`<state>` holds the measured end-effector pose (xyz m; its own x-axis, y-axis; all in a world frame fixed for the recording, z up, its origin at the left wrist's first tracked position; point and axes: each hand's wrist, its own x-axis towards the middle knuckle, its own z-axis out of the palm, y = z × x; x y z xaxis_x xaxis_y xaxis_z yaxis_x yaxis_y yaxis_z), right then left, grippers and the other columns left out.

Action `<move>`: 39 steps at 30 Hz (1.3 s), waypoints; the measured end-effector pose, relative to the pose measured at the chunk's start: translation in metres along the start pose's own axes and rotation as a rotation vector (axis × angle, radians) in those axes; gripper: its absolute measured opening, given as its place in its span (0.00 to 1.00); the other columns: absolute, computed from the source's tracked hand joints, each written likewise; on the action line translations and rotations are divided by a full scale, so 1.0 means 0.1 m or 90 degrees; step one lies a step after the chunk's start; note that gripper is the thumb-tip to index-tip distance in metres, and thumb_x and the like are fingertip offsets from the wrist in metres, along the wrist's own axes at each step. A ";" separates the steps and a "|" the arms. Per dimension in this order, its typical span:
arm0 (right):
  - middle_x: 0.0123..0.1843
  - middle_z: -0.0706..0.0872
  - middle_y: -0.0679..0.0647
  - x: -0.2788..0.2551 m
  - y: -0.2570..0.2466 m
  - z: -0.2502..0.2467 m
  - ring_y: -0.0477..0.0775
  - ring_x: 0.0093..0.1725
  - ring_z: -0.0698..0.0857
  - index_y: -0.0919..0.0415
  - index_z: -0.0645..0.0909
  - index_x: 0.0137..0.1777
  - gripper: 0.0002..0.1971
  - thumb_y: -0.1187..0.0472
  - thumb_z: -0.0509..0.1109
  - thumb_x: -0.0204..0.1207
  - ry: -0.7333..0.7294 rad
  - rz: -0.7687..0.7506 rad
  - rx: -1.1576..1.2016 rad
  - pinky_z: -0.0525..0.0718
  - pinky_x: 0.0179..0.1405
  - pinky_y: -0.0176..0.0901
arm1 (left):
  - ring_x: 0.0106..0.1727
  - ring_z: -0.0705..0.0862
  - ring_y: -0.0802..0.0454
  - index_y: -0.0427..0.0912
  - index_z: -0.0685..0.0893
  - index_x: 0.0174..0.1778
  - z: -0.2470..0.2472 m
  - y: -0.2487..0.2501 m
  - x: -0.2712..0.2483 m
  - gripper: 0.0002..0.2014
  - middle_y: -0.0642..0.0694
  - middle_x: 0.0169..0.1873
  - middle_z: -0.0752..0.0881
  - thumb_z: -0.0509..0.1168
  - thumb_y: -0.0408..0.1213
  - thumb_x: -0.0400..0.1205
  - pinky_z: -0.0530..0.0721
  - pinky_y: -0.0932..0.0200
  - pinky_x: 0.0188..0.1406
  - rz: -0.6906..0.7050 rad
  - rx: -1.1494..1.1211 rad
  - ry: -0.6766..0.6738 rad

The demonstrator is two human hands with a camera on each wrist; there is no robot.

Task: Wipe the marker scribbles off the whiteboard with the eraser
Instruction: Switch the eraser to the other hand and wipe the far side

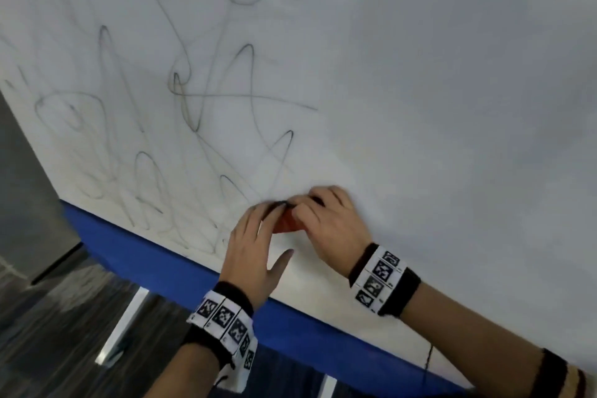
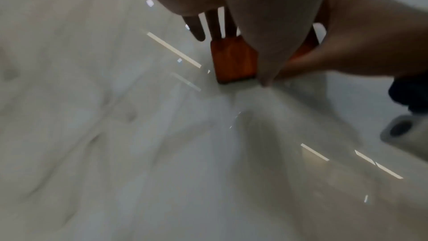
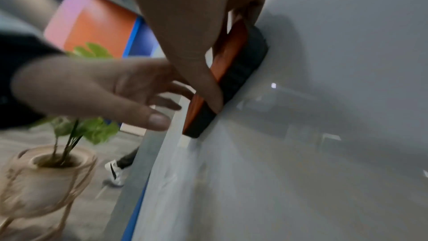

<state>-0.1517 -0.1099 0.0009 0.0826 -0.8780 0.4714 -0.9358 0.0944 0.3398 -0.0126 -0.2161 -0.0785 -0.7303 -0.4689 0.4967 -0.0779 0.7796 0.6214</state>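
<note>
The whiteboard (image 1: 436, 90) fills the head view; grey marker scribbles (image 1: 193, 97) cover its left part, while the right part looks wiped. An orange eraser (image 1: 286, 224) with a black felt pad lies flat against the board near its lower edge. My right hand (image 1: 326, 220) grips the eraser, with the thumb along its side in the right wrist view (image 3: 203, 80). My left hand (image 1: 258, 236) reaches in from the left, fingers straight and touching the eraser's end, thumb spread away. The eraser (image 2: 234, 60) shows between both hands in the left wrist view, and its pad (image 3: 241, 72) presses on the board.
A blue frame (image 1: 155, 255) runs along the board's lower edge. Below it is dark wood-look floor (image 1: 48, 317). A potted plant (image 3: 46, 168) stands beside the board, and a person's white shoe (image 3: 115, 173) is behind it. A thin black cord (image 1: 428, 362) hangs by the frame.
</note>
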 end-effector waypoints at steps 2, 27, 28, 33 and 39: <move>0.60 0.90 0.52 0.29 0.24 -0.51 0.58 0.60 0.77 0.56 0.77 0.55 0.17 0.67 0.77 0.70 0.040 0.025 -0.030 0.70 0.65 0.52 | 0.75 0.75 0.45 0.44 0.75 0.77 -0.21 0.27 0.45 0.31 0.47 0.73 0.76 0.74 0.47 0.80 0.73 0.50 0.76 0.061 -0.016 0.103; 0.79 0.72 0.59 2.11 1.31 -3.53 0.64 0.80 0.70 0.52 0.74 0.77 0.31 0.60 0.75 0.73 0.217 0.302 -0.104 0.65 0.78 0.61 | 0.72 0.72 0.36 0.43 0.62 0.86 -2.64 1.50 3.18 0.31 0.37 0.75 0.73 0.61 0.45 0.86 0.74 0.38 0.68 -0.149 0.069 0.530; 0.81 0.71 0.60 2.22 1.33 -3.64 0.65 0.81 0.69 0.52 0.73 0.79 0.32 0.58 0.75 0.73 0.216 0.319 -0.108 0.64 0.79 0.61 | 0.72 0.73 0.35 0.43 0.63 0.85 -2.55 1.65 3.18 0.31 0.37 0.74 0.73 0.61 0.46 0.86 0.74 0.39 0.66 -0.084 0.111 0.535; 0.84 0.66 0.59 2.78 1.37 -4.16 0.65 0.84 0.64 0.49 0.67 0.84 0.37 0.53 0.76 0.76 0.156 0.381 -0.139 0.61 0.82 0.63 | 0.70 0.74 0.38 0.49 0.68 0.84 -2.38 1.66 3.13 0.27 0.40 0.71 0.76 0.59 0.50 0.89 0.76 0.43 0.63 0.265 0.285 0.473; 0.86 0.64 0.60 3.26 1.31 -4.18 0.65 0.85 0.62 0.52 0.57 0.89 0.41 0.50 0.72 0.79 0.125 0.420 -0.240 0.59 0.84 0.63 | 0.74 0.73 0.37 0.51 0.59 0.88 -3.63 1.72 4.08 0.30 0.40 0.78 0.70 0.54 0.49 0.87 0.75 0.40 0.67 -0.060 0.146 0.595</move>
<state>-0.1042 -0.1871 0.5395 -0.3587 -0.4895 0.7949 -0.6358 0.7516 0.1759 -0.0773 -0.4239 0.4508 0.1135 -0.5973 0.7940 -0.3107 0.7377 0.5993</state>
